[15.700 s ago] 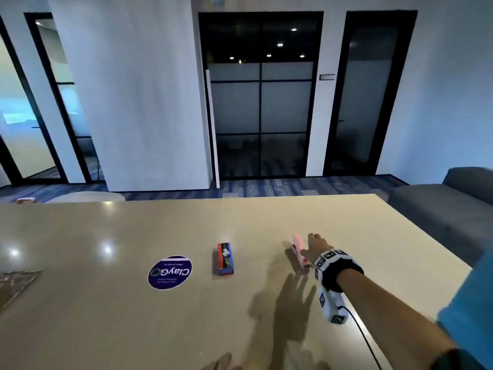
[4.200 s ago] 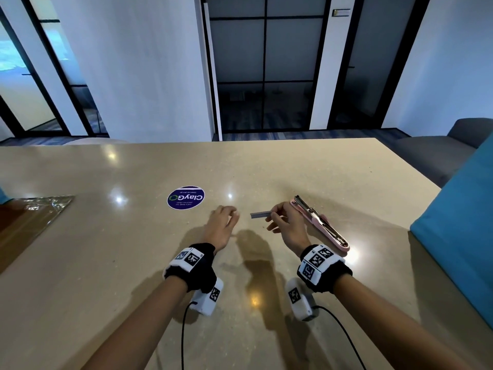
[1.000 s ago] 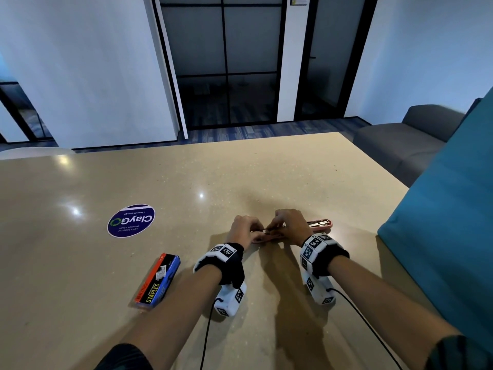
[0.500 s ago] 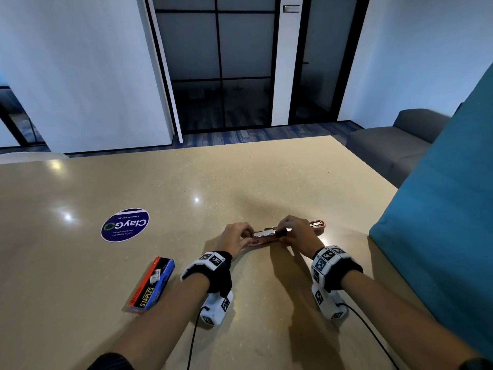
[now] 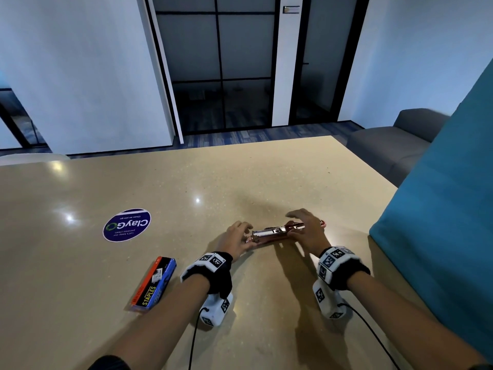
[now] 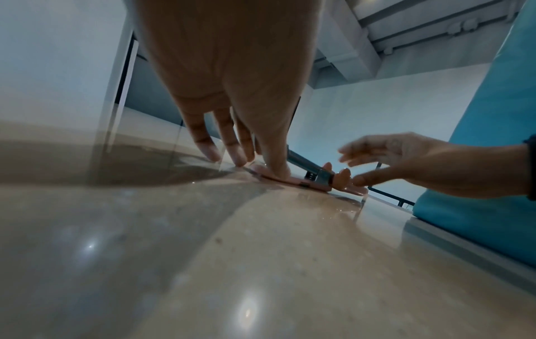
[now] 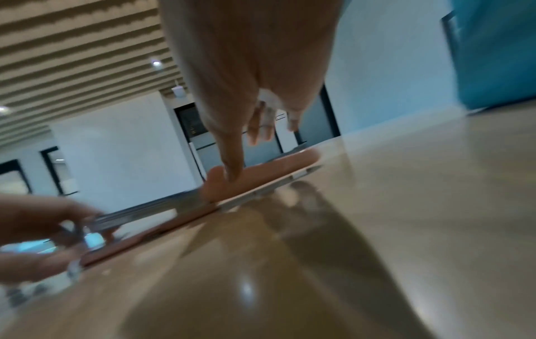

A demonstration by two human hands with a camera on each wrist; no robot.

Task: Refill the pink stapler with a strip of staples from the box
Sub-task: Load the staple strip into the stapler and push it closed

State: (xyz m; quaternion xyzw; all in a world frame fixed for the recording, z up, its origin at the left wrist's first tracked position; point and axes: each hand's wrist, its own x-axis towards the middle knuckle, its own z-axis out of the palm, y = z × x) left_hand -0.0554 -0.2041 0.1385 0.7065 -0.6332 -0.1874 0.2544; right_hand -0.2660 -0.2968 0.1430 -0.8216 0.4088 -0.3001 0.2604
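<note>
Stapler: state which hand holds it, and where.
Left hand pins the stapler base's front end to the table; right hand touches its pink top, fingers straight. Neither grips.

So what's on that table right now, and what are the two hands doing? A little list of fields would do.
stapler: pink stapler lies on the table, metal staple channel exposed on top
left hand: left hand presses its thumb on the stapler's near end, fingers straight
right hand: right hand has fingers spread over the far end, thumb touching the pink part
staple box: staples box lies apart, to the left
sticker: round purple sticker, farther left
lid closed: not yet
</note>
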